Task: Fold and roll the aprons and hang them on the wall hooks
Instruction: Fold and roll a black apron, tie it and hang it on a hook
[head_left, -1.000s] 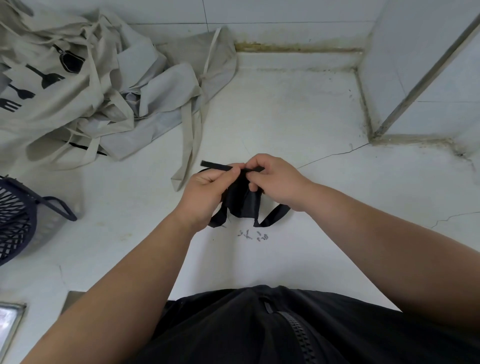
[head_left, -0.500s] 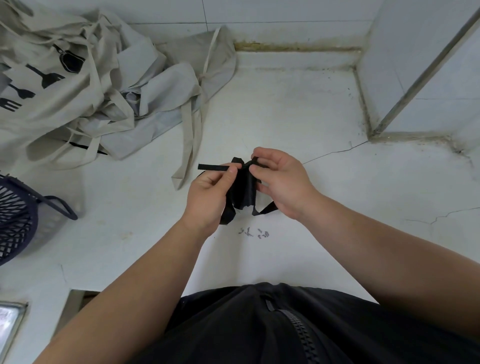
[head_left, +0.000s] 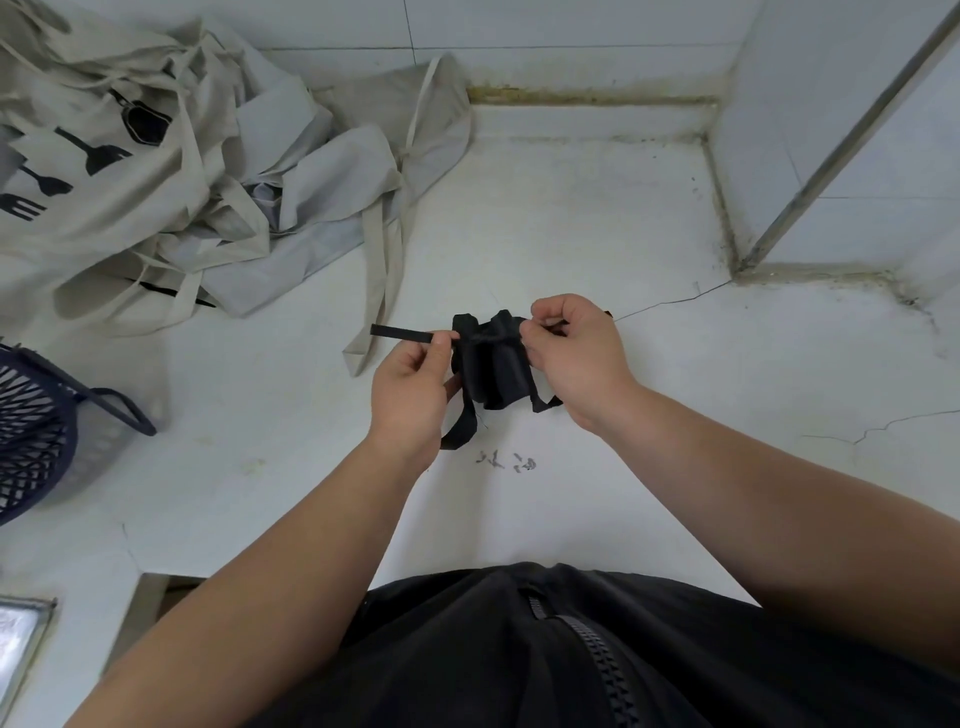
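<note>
A small rolled black apron (head_left: 491, 364) is held above the white counter (head_left: 649, 389), cinched across its upper part by its own black strap. My left hand (head_left: 410, 395) pinches one strap end, which sticks out to the left. My right hand (head_left: 576, 353) pinches the strap on the roll's right side. Loose strap loops hang below the roll on both sides. A heap of beige aprons (head_left: 156, 182) with black utensil prints lies at the back left.
A dark blue plastic basket (head_left: 36, 431) stands at the left edge. Tiled walls close the back and right, with a metal corner strip (head_left: 841, 140). A metal sink rim (head_left: 21, 639) shows at the bottom left. Cracks run across the counter on the right.
My hands have pulled apart sideways, drawing the strap tight around the roll. The left strap end now sticks out farther left, and the bundle is more bunched.
</note>
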